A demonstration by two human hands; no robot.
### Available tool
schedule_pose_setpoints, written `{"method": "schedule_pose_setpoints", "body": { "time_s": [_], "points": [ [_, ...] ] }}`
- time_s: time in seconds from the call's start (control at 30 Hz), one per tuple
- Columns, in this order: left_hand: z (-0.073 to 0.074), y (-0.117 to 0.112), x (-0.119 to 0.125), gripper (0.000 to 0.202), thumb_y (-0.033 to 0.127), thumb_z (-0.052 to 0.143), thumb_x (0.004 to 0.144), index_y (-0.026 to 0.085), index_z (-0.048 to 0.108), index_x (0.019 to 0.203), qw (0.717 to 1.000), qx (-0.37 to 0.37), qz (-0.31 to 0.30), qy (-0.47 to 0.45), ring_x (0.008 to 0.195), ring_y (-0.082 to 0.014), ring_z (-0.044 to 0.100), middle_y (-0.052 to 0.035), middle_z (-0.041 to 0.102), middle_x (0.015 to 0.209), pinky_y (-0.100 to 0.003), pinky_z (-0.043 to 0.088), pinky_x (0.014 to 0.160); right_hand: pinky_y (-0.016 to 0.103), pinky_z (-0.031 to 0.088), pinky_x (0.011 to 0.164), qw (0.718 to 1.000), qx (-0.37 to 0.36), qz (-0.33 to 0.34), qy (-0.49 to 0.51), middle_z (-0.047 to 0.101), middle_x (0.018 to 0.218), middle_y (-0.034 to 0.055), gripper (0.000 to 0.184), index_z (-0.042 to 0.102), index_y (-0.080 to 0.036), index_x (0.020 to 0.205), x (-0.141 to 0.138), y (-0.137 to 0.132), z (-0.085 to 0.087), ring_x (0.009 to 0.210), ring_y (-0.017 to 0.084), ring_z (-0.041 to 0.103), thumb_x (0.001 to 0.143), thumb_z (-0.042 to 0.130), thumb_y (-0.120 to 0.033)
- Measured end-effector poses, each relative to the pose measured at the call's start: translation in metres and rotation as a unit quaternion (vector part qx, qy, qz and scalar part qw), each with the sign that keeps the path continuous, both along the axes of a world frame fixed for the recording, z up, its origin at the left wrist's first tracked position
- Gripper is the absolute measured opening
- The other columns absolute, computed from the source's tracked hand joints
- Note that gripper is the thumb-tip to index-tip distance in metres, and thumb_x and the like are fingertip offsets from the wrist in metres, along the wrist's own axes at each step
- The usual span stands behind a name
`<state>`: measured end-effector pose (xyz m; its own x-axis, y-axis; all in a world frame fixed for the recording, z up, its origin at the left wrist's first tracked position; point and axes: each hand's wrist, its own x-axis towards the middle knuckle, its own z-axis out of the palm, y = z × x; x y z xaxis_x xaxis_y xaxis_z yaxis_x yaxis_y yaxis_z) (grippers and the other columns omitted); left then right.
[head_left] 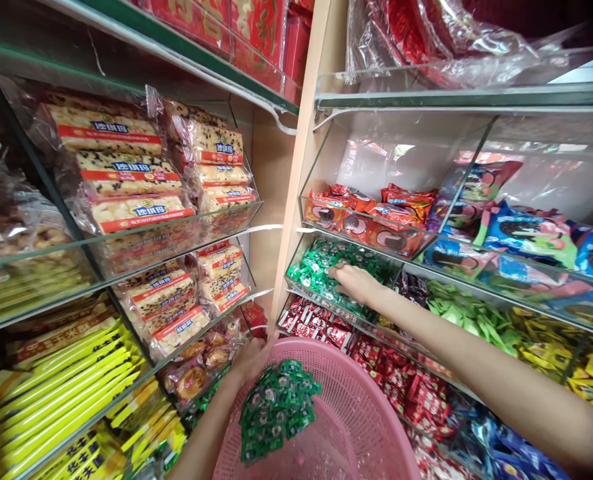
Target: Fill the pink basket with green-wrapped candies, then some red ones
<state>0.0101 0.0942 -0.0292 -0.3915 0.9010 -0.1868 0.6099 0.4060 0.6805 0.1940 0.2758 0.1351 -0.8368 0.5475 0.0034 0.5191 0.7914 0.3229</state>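
Observation:
My right hand (352, 281) reaches into a clear acrylic bin (296, 288) full of small green-wrapped candies (316, 261), fingers curled down into the pile; what they grip is hidden. My left hand (251, 358) holds the far rim of a pink mesh plastic basket (356, 393), fingers wrapped over the edge. A heap of the same green candies (275, 408) lies inside the basket near that hand.
Sloped clear bins hold red candies (321, 323), red snack packs (371, 217), blue cookie packs (521, 233) and light green and yellow sweets (501, 327). The left shelving carries bagged nougat bars (126, 173) and yellow boxes (61, 380). A beige post (301, 153) divides the units.

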Motion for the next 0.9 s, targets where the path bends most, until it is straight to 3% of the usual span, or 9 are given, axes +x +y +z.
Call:
{"method": "schedule_pose_setpoints", "body": {
  "time_s": [0.2, 0.43, 0.6, 0.9],
  "points": [
    [0.005, -0.002, 0.003, 0.067, 0.069, 0.027, 0.08, 0.015, 0.065, 0.064, 1.0, 0.0, 0.013, -0.011, 0.081, -0.0265, 0.061, -0.0115, 0.067, 0.073, -0.031, 0.039, 0.071, 0.026, 0.041, 0.072, 0.997, -0.049, 0.021, 0.057, 0.062, 0.1, 0.0107, 0.019, 0.056, -0.018, 0.099, 0.002, 0.006, 0.011, 0.09, 0.02, 0.06, 0.08, 0.054, -0.018],
    [0.008, -0.002, 0.004, 0.07, 0.068, 0.024, 0.081, 0.015, 0.065, 0.066, 1.0, -0.006, 0.006, -0.003, 0.083, -0.0276, 0.062, -0.0129, 0.068, 0.076, -0.032, 0.04, 0.072, 0.023, 0.039, 0.065, 0.975, -0.183, 0.05, 0.119, 0.064, 0.08, 0.0018, 0.016, 0.061, -0.016, 0.085, 0.001, 0.019, 0.025, 0.072, 0.014, 0.055, 0.073, 0.06, -0.026],
    [0.008, -0.004, 0.003, 0.068, 0.066, 0.024, 0.082, 0.015, 0.066, 0.067, 1.0, 0.005, 0.001, -0.011, 0.085, -0.027, 0.062, -0.0132, 0.069, 0.079, -0.031, 0.041, 0.074, 0.023, 0.039, 0.062, 0.959, -0.247, 0.04, 0.131, 0.062, 0.076, 0.0011, 0.024, 0.062, -0.015, 0.086, -0.002, 0.025, 0.016, 0.069, 0.014, 0.054, 0.068, 0.064, -0.03],
    [0.002, -0.004, 0.001, 0.066, 0.068, 0.027, 0.081, 0.016, 0.061, 0.058, 1.0, 0.019, 0.013, -0.017, 0.076, -0.025, 0.062, -0.0107, 0.067, 0.069, -0.03, 0.04, 0.069, 0.024, 0.039, 0.063, 0.968, -0.232, 0.024, 0.095, 0.062, 0.08, 0.0033, 0.046, 0.059, -0.013, 0.104, -0.004, 0.02, -0.003, 0.069, 0.015, 0.053, 0.065, 0.07, -0.033]
  ]
}}
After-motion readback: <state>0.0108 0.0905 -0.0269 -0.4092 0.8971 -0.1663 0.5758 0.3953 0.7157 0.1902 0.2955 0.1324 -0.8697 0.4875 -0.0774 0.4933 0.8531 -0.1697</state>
